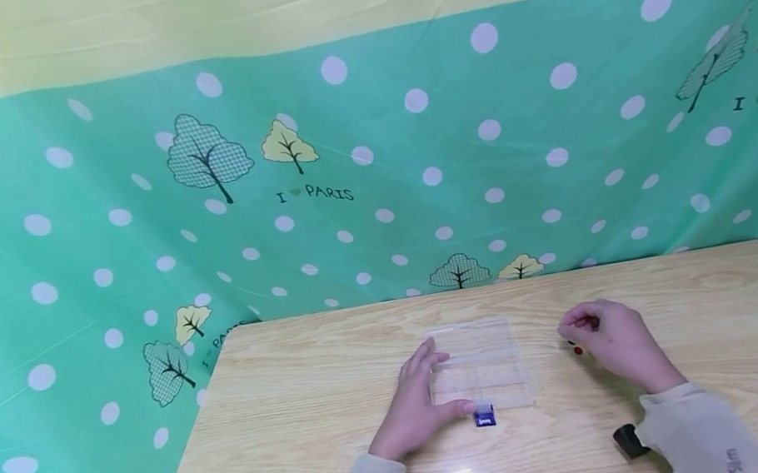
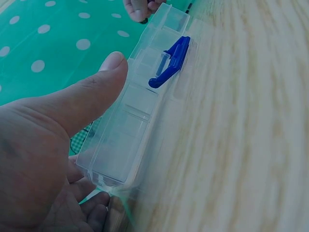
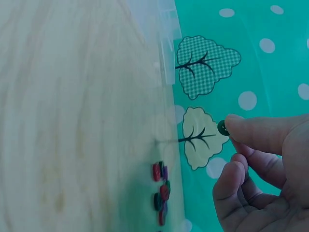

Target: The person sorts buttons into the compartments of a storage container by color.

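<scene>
A clear plastic compartment box (image 1: 477, 342) lies on the wooden table, its blue latch (image 2: 176, 65) swung outward at the front. My left hand (image 1: 419, 398) grips the box's left end, thumb along the front edge beside the latch and fingers around the side. Off to the right of the box, my right hand (image 1: 618, 338) pinches a small dark green button (image 3: 222, 128) between thumb and fingertip, raised over the table. Below that hand lies a little cluster of red, green and purple buttons (image 3: 164, 192), mostly hidden by the hand in the head view.
The wood-grain table (image 1: 748, 340) extends to both sides of the box. Behind it hangs a green dotted cloth (image 1: 422, 136) printed with trees. Each wrist wears a black strap piece, and light reflects off the table near the front.
</scene>
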